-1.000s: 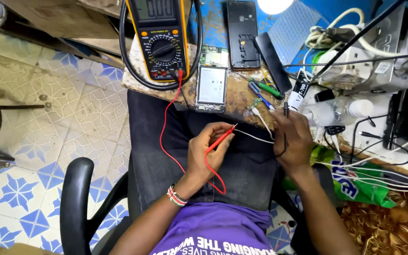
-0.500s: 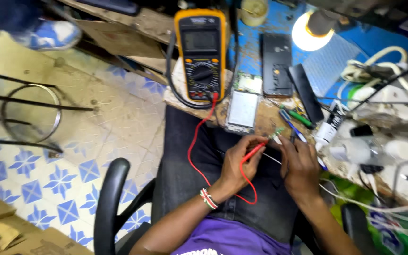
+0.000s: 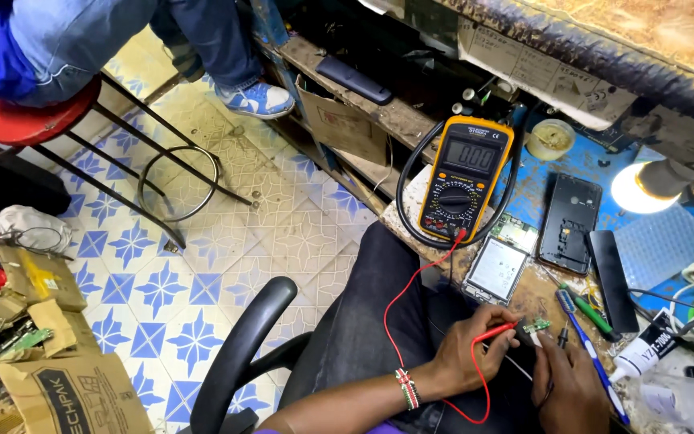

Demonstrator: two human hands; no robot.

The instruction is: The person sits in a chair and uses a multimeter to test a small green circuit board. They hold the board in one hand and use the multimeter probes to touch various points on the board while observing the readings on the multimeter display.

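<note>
My left hand (image 3: 469, 354) grips a red test probe (image 3: 496, 331) whose tip touches a small green circuit board (image 3: 536, 325). A red lead (image 3: 411, 281) runs from the probe up to a yellow multimeter (image 3: 464, 179) propped on the bench edge. My right hand (image 3: 576, 386) holds a black probe (image 3: 564, 336) upright beside the small board, with its black wire trailing over my lap. Both hands hover above my dark trousers at the workbench edge (image 3: 524, 297).
An opened phone frame (image 3: 569, 223), a phone screen part (image 3: 496, 269), a blue screwdriver (image 3: 592, 354), a glue tube (image 3: 644, 354) and a lit lamp (image 3: 640, 189) crowd the bench. Another person's legs rest on a red stool (image 3: 38, 112). A black chair arm (image 3: 242, 345) and cardboard clutter (image 3: 34, 354) stand left.
The view has swung left and pulled back, revealing the tiled floor, the stool and another person's legs. Both hands have kept the probes at the small board.
</note>
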